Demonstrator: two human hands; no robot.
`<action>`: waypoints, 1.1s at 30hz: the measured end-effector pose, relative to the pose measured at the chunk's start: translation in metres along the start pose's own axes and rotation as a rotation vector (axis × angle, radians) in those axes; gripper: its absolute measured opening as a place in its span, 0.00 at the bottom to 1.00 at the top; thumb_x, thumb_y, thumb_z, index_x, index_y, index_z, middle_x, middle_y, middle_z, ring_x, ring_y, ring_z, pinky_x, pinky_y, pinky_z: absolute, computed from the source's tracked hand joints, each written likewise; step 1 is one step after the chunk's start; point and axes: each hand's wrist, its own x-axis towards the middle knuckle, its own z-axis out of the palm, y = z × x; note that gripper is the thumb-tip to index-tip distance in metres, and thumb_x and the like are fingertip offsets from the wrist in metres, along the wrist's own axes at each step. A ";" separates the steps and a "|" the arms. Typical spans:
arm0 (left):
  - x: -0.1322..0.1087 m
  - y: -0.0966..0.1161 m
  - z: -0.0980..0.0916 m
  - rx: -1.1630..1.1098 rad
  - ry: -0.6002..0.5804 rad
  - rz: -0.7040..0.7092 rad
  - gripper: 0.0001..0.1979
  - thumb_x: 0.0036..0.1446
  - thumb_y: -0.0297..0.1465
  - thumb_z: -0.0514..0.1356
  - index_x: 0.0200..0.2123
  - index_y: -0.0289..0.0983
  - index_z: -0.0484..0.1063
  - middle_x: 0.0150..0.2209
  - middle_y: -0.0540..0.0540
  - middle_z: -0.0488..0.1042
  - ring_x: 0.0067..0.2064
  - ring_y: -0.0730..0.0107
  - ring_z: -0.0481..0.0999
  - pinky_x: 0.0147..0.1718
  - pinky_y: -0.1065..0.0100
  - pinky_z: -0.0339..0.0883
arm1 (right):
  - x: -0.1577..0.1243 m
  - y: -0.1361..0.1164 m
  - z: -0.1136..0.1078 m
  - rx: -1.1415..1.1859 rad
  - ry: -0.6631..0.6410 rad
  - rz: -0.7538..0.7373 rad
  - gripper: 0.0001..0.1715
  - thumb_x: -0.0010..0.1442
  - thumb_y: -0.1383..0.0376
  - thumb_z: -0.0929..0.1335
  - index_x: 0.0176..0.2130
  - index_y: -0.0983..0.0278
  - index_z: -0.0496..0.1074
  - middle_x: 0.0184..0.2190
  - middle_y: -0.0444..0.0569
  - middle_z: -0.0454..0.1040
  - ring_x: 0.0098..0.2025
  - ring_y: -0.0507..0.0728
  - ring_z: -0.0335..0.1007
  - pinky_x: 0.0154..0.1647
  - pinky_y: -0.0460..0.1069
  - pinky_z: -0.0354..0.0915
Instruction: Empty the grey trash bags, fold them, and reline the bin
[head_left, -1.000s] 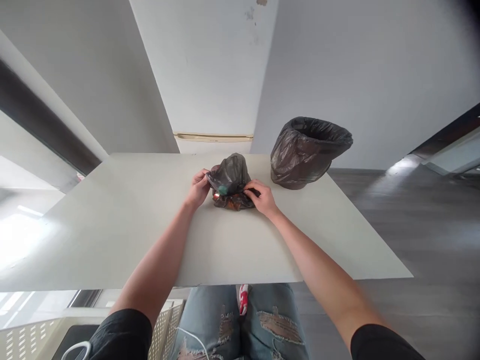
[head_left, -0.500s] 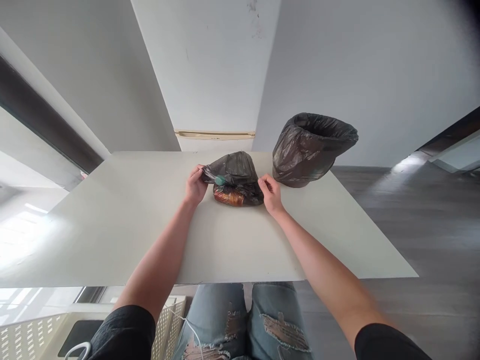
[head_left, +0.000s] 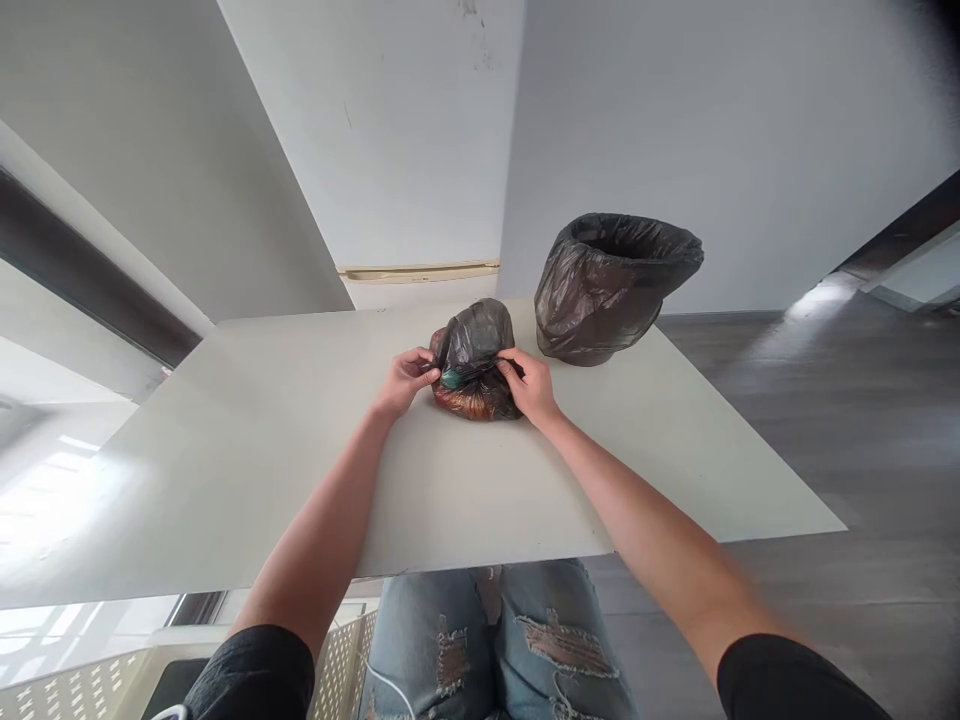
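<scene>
A thin black plastic bag [head_left: 480,335] lies in the middle of the white table, with orange-brown and green contents showing through its film. At its left side, my left hand [head_left: 405,380] pinches an edge of the film between thumb and fingers. My right hand [head_left: 529,385] grips the gathered plastic at the bag's right side, thumb below and fingers on top. Between the two hands the bag's upper part is bunched and puffed up. What exactly is inside cannot be made out.
At the back right of the table [head_left: 247,480] stands a bin lined with a black bag [head_left: 592,310], its mouth open. A wall and a white panel rise behind the table. A perforated cream basket [head_left: 341,660] and a white cable are below the front edge at left.
Both hands have come closer together, drawing the bag's top edge inward. The stretched left corner is now gathered, and the bag looks narrower and more bunched. The view has shifted slightly.
</scene>
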 end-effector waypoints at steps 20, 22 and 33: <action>0.002 0.004 0.005 0.023 0.073 0.170 0.44 0.38 0.45 0.84 0.55 0.46 0.70 0.51 0.46 0.72 0.49 0.64 0.75 0.44 0.69 0.70 | 0.000 -0.006 -0.003 -0.003 0.033 0.062 0.10 0.70 0.56 0.66 0.40 0.59 0.71 0.33 0.48 0.74 0.35 0.60 0.69 0.40 0.54 0.67; 0.001 0.000 0.006 0.081 0.008 0.151 0.44 0.36 0.40 0.85 0.56 0.45 0.70 0.50 0.46 0.72 0.48 0.64 0.75 0.42 0.70 0.70 | -0.001 -0.008 -0.003 0.007 0.068 0.042 0.10 0.70 0.57 0.64 0.39 0.59 0.69 0.31 0.46 0.71 0.33 0.59 0.66 0.38 0.53 0.66; 0.005 0.010 -0.003 -0.277 0.161 0.153 0.28 0.43 0.33 0.83 0.45 0.45 0.74 0.40 0.50 0.75 0.41 0.69 0.76 0.42 0.70 0.71 | 0.000 -0.007 -0.007 -0.163 0.212 -0.086 0.08 0.68 0.63 0.63 0.42 0.60 0.71 0.34 0.48 0.75 0.35 0.59 0.69 0.42 0.54 0.67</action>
